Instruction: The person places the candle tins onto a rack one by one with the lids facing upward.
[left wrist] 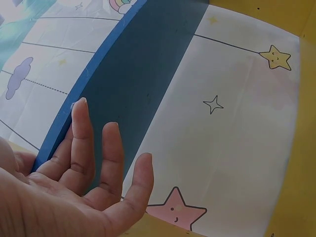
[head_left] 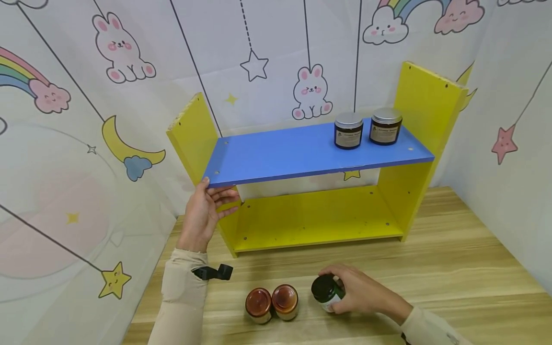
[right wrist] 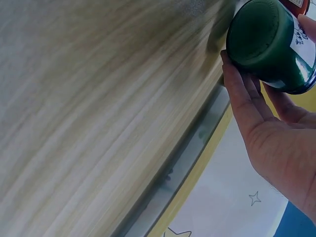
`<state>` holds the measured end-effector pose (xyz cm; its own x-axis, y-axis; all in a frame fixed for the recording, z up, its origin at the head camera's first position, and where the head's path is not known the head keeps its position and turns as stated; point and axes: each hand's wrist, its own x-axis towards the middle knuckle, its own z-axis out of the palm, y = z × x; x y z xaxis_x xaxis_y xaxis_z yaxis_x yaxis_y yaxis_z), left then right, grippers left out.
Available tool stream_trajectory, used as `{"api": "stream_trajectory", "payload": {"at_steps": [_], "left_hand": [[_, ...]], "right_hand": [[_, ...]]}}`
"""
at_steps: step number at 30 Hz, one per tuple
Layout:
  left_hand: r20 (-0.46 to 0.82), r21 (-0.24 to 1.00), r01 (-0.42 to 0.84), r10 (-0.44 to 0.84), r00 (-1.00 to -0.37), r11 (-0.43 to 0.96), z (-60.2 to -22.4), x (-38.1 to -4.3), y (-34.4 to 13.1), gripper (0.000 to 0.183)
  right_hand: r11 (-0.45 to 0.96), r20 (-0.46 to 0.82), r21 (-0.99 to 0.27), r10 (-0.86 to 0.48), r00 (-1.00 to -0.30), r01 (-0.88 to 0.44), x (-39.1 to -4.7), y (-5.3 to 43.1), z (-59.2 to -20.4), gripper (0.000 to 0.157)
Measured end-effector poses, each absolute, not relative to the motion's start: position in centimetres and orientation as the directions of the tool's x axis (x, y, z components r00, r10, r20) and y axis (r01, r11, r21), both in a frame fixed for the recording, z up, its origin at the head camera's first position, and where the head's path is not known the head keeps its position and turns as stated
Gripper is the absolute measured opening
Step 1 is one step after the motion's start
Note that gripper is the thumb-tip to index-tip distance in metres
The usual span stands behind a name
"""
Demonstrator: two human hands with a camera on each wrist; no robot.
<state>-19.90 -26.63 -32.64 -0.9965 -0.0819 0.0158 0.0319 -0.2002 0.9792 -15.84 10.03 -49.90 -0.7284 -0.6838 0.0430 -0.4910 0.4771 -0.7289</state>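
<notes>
My left hand (head_left: 206, 215) holds the front left corner of the blue shelf board (head_left: 276, 151), thumb over the top edge. In the left wrist view, the fingers (left wrist: 112, 148) spread beneath the board, some of them loosely bent and apart from it. My right hand (head_left: 362, 292) grips a dark green glass jar (head_left: 324, 289) with a pale label, low over the table's front. The right wrist view shows the jar's round green glass end (right wrist: 254, 32), with fingers and thumb about its side. Left of it, two amber glass jars (head_left: 258, 303) stand side by side.
Two brown jars with silver lids (head_left: 348, 132) stand on the right part of the blue board. Yellow side panels (head_left: 431, 105) rise at both ends, and a yellow bottom board (head_left: 310, 218) lies below. A wooden table (head_left: 453, 268) carries the shelf; printed cloth hangs behind.
</notes>
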Motion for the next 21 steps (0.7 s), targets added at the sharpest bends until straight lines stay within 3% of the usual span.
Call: {"api": "stream_trajectory", "payload": {"at_steps": [21], "left_hand": [[0.016,0.980,0.031,-0.076,-0.997,-0.199,-32.50,-19.87,-26.67,0.058]], "right_hand": [[0.439,0.052,-0.734,-0.725,-0.687,-0.518,-15.34,9.91,-50.38,0.067]]}}
